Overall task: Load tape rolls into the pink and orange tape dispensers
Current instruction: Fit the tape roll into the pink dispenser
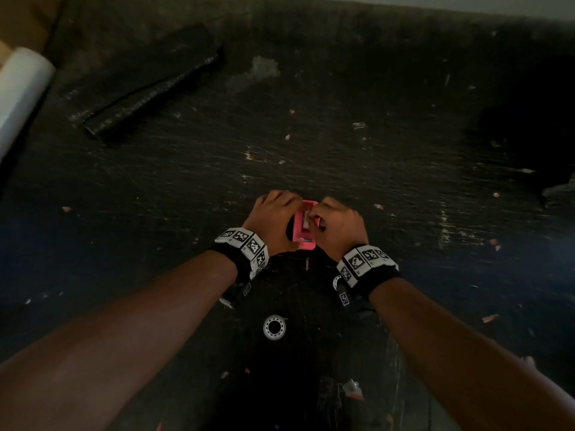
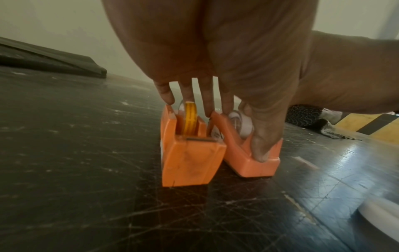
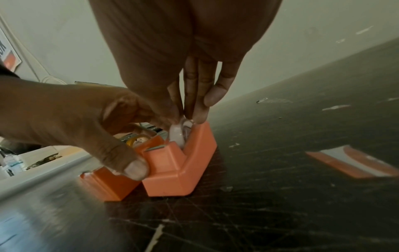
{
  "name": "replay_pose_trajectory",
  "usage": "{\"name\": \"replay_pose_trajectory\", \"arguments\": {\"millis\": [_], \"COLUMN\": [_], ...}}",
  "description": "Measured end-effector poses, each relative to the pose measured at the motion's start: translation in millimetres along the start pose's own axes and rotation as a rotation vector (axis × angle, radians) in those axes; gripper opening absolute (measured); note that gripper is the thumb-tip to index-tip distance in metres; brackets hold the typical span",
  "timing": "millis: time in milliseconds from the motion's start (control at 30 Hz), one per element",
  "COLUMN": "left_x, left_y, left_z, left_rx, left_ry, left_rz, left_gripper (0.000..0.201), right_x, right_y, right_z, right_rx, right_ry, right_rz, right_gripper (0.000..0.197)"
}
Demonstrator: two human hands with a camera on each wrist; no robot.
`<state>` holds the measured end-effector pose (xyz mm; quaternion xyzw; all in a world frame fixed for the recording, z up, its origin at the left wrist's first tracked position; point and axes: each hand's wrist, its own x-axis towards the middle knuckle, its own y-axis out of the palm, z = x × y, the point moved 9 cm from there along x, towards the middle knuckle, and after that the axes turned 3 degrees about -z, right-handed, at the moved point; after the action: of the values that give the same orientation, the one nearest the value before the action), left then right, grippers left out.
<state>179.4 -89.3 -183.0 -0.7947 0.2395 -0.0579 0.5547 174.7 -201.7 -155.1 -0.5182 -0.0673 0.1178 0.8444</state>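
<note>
Left hand (image 2: 254, 109) steadies pink dispenser (image 3: 183, 163) by its rigid walls; clear tape roll (image 3: 178, 134), light and slick, is pinched at the rim by right hand (image 3: 194, 95).

The two smooth, matt orange-toned plastic tape dispensers (image 2: 190, 158) stand on a dark, scratched tabletop (image 2: 64, 153), glossy where light reflects at four o'clock; a thin metal cutter strip (image 2: 199, 139) tops one, and its yellow tape roll (image 2: 190, 119) looks slick
</note>
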Motion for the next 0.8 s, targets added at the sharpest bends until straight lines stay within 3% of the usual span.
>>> {"name": "replay_pose_trajectory", "arguments": {"millis": [467,600,800], "left_x": [1.0,1.7,1.5], "left_y": [-1.3,-1.9,0.1], "left_z": [1.3,0.2,0.3], "left_rx": [0.018,0.025,0.04], "left_ry": [0.014,0.014,0.02], "left_rz": [-0.003,0.006,0.013], "left_gripper": [0.092,0.092,0.092], "right_x": [-43.1,-58.0,-58.0], "right_y": [2.0,4.6,25.0], "right_z": [10.6,16.9,13.6], "right_rx": [0.035,-0.022,-0.042], "right_ry": [-0.027,-0.022,-0.005], "right_rz": [-0.069,-0.108,-0.062], "right_gripper": [0.002,0.008,0.007]}}
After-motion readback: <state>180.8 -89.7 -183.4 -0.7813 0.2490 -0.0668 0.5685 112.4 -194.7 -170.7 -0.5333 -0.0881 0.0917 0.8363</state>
